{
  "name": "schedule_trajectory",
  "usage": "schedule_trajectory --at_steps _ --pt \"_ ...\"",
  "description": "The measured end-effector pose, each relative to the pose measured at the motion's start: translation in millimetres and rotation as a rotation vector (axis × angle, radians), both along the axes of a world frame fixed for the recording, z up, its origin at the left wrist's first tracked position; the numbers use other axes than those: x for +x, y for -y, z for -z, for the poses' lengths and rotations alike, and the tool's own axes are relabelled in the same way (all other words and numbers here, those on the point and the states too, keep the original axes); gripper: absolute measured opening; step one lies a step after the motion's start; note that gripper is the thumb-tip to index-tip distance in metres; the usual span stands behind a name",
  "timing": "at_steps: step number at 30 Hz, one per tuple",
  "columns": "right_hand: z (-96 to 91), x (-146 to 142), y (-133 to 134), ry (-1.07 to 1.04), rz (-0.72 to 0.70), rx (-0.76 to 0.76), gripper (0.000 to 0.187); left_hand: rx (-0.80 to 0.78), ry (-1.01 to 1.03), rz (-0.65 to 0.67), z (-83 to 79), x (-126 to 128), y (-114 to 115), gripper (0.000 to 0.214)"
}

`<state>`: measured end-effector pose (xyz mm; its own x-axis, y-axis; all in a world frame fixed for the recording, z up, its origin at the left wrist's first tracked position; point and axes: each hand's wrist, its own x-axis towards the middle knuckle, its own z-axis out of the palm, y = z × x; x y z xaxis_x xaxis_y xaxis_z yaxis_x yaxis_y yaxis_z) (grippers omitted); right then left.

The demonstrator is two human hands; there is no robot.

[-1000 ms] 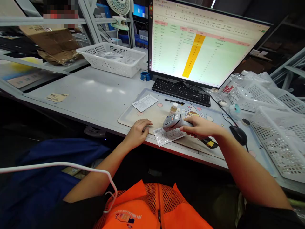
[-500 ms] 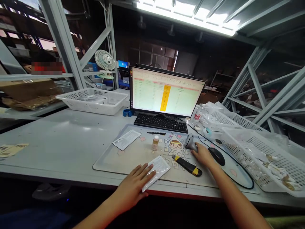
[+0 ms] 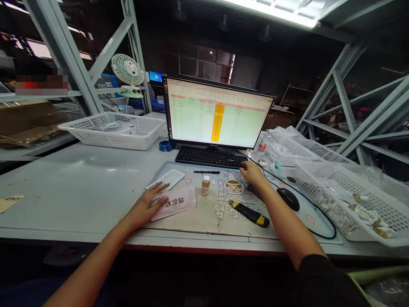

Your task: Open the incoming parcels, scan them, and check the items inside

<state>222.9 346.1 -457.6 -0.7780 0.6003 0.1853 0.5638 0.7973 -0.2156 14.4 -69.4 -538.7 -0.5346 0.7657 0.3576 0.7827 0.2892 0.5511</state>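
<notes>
Left hand (image 3: 143, 208) over left end of pink packet (image 3: 180, 204), front of mat (image 3: 198, 222); likely steadying it. Its fingers spread; whether they pinch an edge, can't tell. White packet (image 3: 174, 176) just beyond. Bottle (image 3: 205, 188) upright, knife (image 3: 249, 213) flat, probably set aside within reach. Right hand (image 3: 255, 175) at keyboard's (image 3: 209, 157) right end: forearm angled inward, forefinger extended, other fingers hidden, grip unclear.

Bench (image 3: 96, 179) is lit by overhead strip light (image 3: 275, 12); background (image 3: 153, 42) is left dark. Glare is seen on bench; monitor (image 3: 191, 121) text is blurred; edges are stretched.
</notes>
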Motion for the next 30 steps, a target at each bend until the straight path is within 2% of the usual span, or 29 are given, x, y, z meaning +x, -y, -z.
schedule_trajectory --at_steps 3,6,11,13,16,19,22,24,26,27,28,30 --pt "11.7 -41.7 -1.4 0.099 -0.037 -0.067 0.047 -0.130 -0.055 0.007 23.8 -19.8 -8.6 0.080" --pt "22.9 -65.9 1.0 0.120 -0.033 -0.072 0.056 -0.164 -0.073 0.013 37.6 -21.9 -8.1 0.073" --pt "31.6 -75.2 12.4 0.117 -0.055 -0.074 0.057 -0.148 -0.091 -0.005 34.3 -14.3 -5.4 0.067" --pt "26.5 -74.4 17.3 0.091 -0.068 -0.077 0.054 -0.147 -0.097 -0.020 30.1 -10.8 -6.6 0.066" --pt "8.2 -70.2 32.0 -0.022 -0.101 -0.056 0.055 -0.145 -0.122 -0.059 24.1 -5.7 -7.6 0.063" --pt "-12.2 -54.2 65.0 -0.140 -0.198 -0.045 0.054 -0.143 -0.177 -0.105 21.8 0.4 0.8 0.057" --pt "-20.5 -21.8 117.1 -0.236 -0.446 -0.151 0.041 -0.120 -0.221 -0.132 24.8 15.0 21.9 0.053" --pt "-17.7 1.7 156.3 -0.253 -0.630 -0.254 0.044 -0.043 -0.229 -0.097 27.1 32.3 38.3 0.046" --pt "-10.1 18.7 191.3 -0.158 -0.768 -0.330 0.075 0.106 -0.233 -0.013 27.2 53.5 52.3 0.035" --pt "-5.4 24.2 205.3 -0.086 -0.819 -0.377 0.087 0.169 -0.228 0.034 26.6 63.7 57.8 0.036" --pt "-0.6 28.4 216.1 -0.014 -0.863 -0.434 0.089 0.232 -0.224 0.075 26.1 72.7 62.5 0.044" --pt "6.9 36.8 227.3 0.063 -0.941 -0.580 0.069 0.234 -0.200 0.158 27.2 82.8 69.2 0.061"
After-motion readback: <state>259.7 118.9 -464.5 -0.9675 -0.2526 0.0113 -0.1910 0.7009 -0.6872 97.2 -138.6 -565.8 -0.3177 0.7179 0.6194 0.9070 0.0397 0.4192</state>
